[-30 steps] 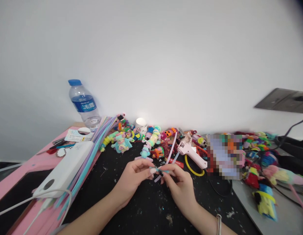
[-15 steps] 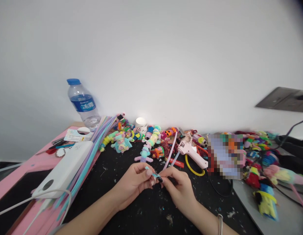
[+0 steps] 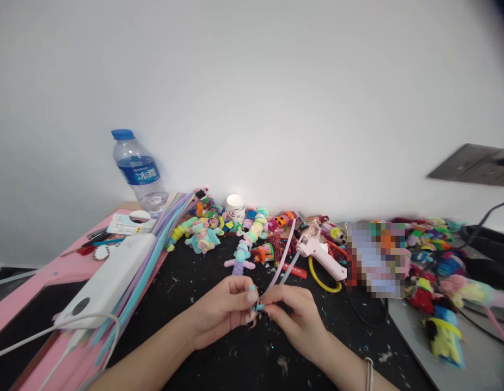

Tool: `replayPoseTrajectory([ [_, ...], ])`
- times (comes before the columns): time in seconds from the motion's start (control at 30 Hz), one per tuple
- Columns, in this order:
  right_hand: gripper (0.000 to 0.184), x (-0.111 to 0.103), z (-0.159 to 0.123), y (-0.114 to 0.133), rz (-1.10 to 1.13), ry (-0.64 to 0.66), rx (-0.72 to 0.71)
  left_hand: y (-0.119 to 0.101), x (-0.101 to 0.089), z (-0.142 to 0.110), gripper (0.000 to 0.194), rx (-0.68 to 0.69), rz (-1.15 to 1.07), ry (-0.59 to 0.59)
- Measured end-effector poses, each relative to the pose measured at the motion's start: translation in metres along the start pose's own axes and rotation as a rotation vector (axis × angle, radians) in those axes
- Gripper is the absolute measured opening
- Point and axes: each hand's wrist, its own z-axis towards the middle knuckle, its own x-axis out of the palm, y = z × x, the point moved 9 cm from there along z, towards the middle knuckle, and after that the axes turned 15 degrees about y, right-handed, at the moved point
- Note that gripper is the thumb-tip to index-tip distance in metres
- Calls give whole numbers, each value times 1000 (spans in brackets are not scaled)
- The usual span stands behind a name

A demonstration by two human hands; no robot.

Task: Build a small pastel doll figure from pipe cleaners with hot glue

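My left hand is closed in a pinch over the black mat, with a bit of light blue pipe cleaner at its fingertips. The fingertips of my right hand close on the same small piece, close against the left. From between the hands a long lilac pipe cleaner sticks up and away; its lower end is hidden by the fingers. Just beyond the hands lies a small fuzzy doll in blue and lilac. A pink glue gun rests beyond my right hand.
A bundle of pastel pipe cleaners and a white power bank with a cable lie at left. Behind them stands a water bottle. Several fuzzy dolls and a paper cup line the wall.
My fingers have shifted slightly around the small blue piece, and a black tip that showed at the right fingertips now sits lower by the left ones. Both hands stay close together.
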Motion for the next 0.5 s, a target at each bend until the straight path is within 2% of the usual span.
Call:
replayPoseTrajectory([
  [0.1,14,-5,1,-2,2,-34,16,-1,-4,-1,20,38,-34,-40],
  [0.2,14,-10,1,-4,6,-78,41,0,-4,-1,18,42,-74,-33],
  [0.5,13,-5,1,2,13,-56,-1,7,18,-3,17,-98,-159,127],
])
